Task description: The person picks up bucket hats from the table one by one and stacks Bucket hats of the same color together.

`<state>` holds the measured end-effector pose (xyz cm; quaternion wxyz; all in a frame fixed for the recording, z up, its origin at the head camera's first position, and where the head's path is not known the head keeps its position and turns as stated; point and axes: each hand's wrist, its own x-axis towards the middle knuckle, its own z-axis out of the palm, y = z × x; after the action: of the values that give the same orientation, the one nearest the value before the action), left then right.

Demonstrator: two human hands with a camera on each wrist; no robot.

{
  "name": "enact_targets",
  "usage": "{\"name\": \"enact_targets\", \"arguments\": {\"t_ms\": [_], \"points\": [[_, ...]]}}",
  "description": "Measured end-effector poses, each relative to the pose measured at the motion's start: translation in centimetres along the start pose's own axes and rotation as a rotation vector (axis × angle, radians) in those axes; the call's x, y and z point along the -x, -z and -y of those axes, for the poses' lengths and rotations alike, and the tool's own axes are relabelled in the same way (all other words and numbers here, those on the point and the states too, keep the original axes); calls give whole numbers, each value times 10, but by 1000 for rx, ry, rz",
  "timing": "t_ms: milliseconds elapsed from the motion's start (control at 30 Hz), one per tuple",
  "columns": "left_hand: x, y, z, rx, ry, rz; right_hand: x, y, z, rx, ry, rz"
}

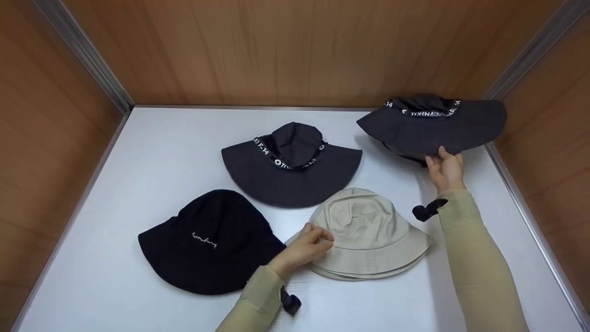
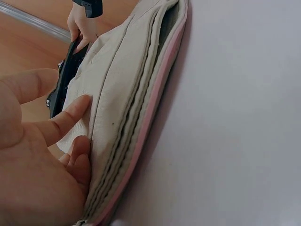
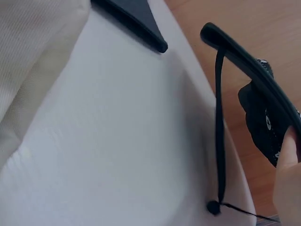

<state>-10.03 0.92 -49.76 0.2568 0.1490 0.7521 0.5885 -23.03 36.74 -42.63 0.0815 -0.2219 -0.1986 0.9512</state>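
Observation:
At the back right, my right hand [image 1: 446,171] pinches the brim of a dark grey wide-brimmed hat [image 1: 465,131], lifted off the table. A thin black chin cord [image 3: 219,127] with a small toggle dangles from it in the right wrist view. My left hand [image 1: 304,246] is at the left side of the beige bucket hats [image 1: 368,230], its fingers loosely bent. In the left wrist view the fingertips lie against or just over the beige cloth [image 2: 110,113]; I cannot tell if they press it. Several brim edges lie layered there, the lowest pink.
A second dark grey hat [image 1: 295,184] with a lettered band lies at the middle back. To the left is a black bucket hat [image 1: 216,258] with white script. Wooden panels [image 1: 286,50] with metal edges enclose the white table [image 1: 161,152] at the back and sides.

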Motion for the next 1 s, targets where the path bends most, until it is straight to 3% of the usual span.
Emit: {"name": "enact_targets", "arguments": {"t_ms": [167, 333, 467, 600, 767, 900, 1000], "points": [[-1, 2, -2, -7, 18, -22, 19, -3, 3, -36, -3, 64], [-2, 8, -10, 136, 75, -137, 42, -6, -6, -45, -22, 109], [-3, 16, -23, 267, 73, -218, 63, -10, -18, -39, -40, 147], [-3, 20, -45, 386, 28, -200, 86, -15, -42, -35, -33, 187], [-6, 15, -72, 560, -12, -114, 119, -16, -89, -63, -33, 244], [-12, 8, -83, 739, -107, -69, 143, -16, -127, -31, -58, 283], [-13, 5, -85, 831, -156, -76, 160, -17, -150, 23, -74, 287]]}}
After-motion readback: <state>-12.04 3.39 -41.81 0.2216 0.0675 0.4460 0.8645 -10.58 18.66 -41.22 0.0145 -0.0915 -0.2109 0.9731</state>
